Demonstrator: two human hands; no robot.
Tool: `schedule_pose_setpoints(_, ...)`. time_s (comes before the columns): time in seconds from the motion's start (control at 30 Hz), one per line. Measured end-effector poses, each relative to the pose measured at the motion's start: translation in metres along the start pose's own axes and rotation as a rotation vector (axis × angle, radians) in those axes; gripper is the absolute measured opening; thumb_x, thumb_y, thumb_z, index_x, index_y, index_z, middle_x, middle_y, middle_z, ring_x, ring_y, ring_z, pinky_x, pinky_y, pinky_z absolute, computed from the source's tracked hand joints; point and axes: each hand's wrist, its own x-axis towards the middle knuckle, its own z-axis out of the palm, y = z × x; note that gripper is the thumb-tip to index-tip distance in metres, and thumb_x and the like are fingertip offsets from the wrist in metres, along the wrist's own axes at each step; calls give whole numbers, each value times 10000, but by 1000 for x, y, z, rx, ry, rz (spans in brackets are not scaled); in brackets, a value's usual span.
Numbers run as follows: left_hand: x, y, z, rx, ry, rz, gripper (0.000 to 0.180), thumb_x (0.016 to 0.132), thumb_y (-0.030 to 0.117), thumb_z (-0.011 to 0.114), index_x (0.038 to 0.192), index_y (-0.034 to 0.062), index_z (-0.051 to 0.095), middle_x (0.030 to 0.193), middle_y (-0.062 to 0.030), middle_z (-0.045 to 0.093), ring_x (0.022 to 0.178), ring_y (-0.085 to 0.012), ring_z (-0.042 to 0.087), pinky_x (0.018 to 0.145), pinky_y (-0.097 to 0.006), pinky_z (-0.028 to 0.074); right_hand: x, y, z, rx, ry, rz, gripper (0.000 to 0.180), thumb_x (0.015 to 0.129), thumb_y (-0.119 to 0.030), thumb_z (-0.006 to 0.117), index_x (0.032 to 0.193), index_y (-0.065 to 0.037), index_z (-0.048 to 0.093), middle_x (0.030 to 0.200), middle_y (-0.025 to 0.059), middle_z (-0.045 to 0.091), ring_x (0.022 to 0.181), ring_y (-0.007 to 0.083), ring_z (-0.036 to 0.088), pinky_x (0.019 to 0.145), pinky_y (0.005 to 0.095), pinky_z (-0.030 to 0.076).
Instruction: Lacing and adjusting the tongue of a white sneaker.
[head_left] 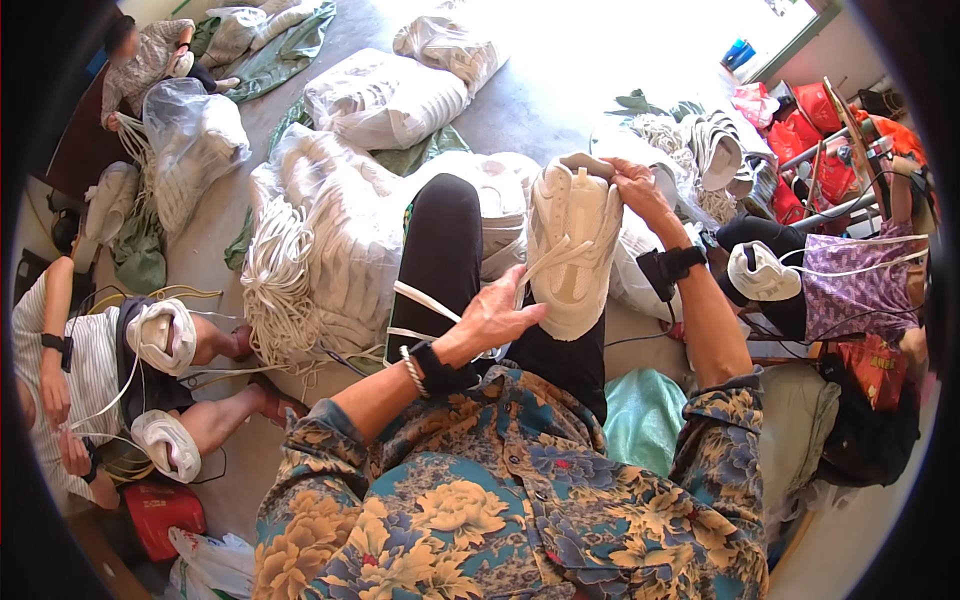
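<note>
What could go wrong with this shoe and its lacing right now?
The white shoe might tip or slip if the right grip at its collar loosens. The white lace lying across the dark-trousered left leg could snag or tangle near the left grip.

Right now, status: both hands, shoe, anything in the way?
Right hand gripping white shoe by the collar, toe toward the body. Left hand at the laces, grip unclear. Loose strands across the black trouser leg.
</note>
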Motion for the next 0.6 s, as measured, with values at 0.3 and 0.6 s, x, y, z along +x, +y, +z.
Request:
schedule_pose_setpoints(0.3,8,12,16,-239,-82,-218,768,767,506,614,1268,-14,351,690,-96,548,367,-113,444,322,-248,353,-11,-22,20,254,21,340,544,884,-243,427,1366,-16,316,1202,169,525,1010,207,548,821,347,471)
schedule_pose_setpoints(0.6,23,11,15,-384,117,-164,697,697,389,707,1174,-44,441,777,-83,558,419,-77,464,335,-212,353,11,5,4,318,-55,244,501,859,-291,490,1305,-67,444,1166,110,555,1012,188,541,886,306,423)
